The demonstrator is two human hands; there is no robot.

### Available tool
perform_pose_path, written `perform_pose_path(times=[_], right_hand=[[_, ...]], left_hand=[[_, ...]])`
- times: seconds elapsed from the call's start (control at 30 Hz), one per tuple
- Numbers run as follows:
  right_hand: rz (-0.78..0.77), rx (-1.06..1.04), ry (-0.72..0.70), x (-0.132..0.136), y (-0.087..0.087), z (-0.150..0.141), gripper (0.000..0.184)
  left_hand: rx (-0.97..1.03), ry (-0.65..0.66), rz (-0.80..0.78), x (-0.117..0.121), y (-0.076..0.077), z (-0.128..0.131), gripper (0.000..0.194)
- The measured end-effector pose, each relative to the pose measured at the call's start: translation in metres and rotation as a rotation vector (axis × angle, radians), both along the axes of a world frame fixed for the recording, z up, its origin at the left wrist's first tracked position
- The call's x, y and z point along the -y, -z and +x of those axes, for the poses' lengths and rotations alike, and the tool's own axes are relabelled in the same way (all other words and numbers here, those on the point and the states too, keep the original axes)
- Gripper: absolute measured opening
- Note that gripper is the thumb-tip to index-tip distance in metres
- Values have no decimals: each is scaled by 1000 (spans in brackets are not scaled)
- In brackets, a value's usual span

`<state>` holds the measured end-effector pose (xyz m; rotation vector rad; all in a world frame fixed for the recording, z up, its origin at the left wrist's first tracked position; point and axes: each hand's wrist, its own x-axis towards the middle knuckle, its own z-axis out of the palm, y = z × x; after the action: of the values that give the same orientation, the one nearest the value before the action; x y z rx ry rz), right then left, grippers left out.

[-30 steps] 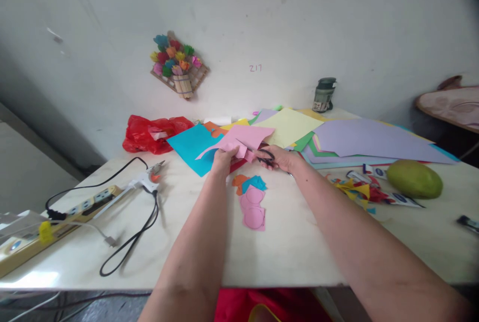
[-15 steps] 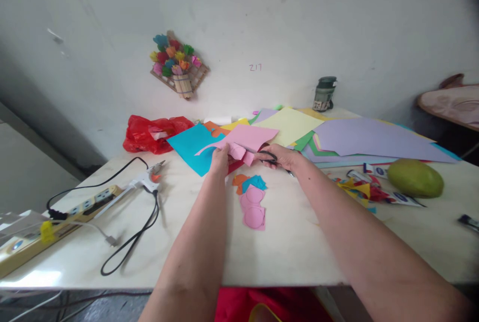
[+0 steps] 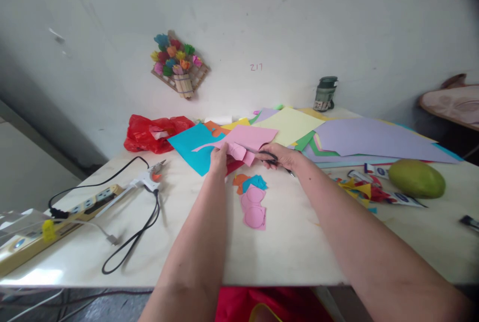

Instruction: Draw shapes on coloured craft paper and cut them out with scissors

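A pink sheet of paper (image 3: pixel 251 135) is held above the middle of the table, its left edge cut to a thin curved strip. My left hand (image 3: pixel 220 157) pinches the near edge of it, where a partly cut flap hangs. In my right hand (image 3: pixel 279 156) are black-handled scissors (image 3: pixel 270 158), fingers closed round the handles. The blades lie along the pink paper and are mostly hidden by it. Below the hands are pink pieces with drawn circles (image 3: pixel 255 217), beside small blue pieces (image 3: pixel 255 183) and orange pieces (image 3: pixel 240 181).
A blue sheet (image 3: pixel 194 148) and a stack of coloured paper (image 3: pixel 359 136) lie behind. To the left are a red plastic bag (image 3: pixel 155 132), a glue gun (image 3: pixel 147 178) and a power strip (image 3: pixel 95 202). A green fruit (image 3: pixel 416 178) and glue tubes (image 3: pixel 406 199) sit right.
My left hand has shifted slightly left along the pink sheet's near edge. The flap of paper has turned, and the right hand with the scissors has moved a little to the right.
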<state>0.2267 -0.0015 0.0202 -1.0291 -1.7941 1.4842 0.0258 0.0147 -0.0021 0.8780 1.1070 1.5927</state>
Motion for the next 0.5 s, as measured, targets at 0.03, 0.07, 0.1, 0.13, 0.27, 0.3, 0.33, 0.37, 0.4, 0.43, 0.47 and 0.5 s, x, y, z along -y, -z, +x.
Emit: perform_pose_path(times=[0.03,0.07,0.1,0.13,0.27,0.3,0.33,0.37,0.4,0.43,0.47,0.5], right_hand=[[7,12,12,-1,0,-1,26],[16,30,25,-1,1,-2,25],[29,47,43,-2,1,-3,25],[43,61,63,-1,1,-3,26],[81,45,112,4,-3,-5,29],[82,27,106,6,-4,-5,31],[77,13,90,8,-6,-5,33],[67,6,68,10,-7,-4,35],[54,9,44,11,-8,-4,37],[37,25,19,12,-9,-3,37],[26,45,-3,13,-9,-3,36],[22,64,-22,13,-9,-2,34]], left_hand=[[-7,-18,-1,-1,0,0,15],[-16,-45,-2,-1,1,-1,15],[-22,-75,-5,-2,1,-2,14],[-26,-103,-8,-3,2,-2,14],[-12,-150,-28,-5,2,-3,14],[1,-146,-26,-5,1,-3,14],[21,-134,-14,-5,1,-2,13],[45,-113,4,-4,0,-2,12],[70,-89,27,-3,-1,-1,10],[90,-67,49,-2,-2,-1,9],[105,-49,68,-1,-2,0,9],[114,-34,81,-1,-2,0,9]])
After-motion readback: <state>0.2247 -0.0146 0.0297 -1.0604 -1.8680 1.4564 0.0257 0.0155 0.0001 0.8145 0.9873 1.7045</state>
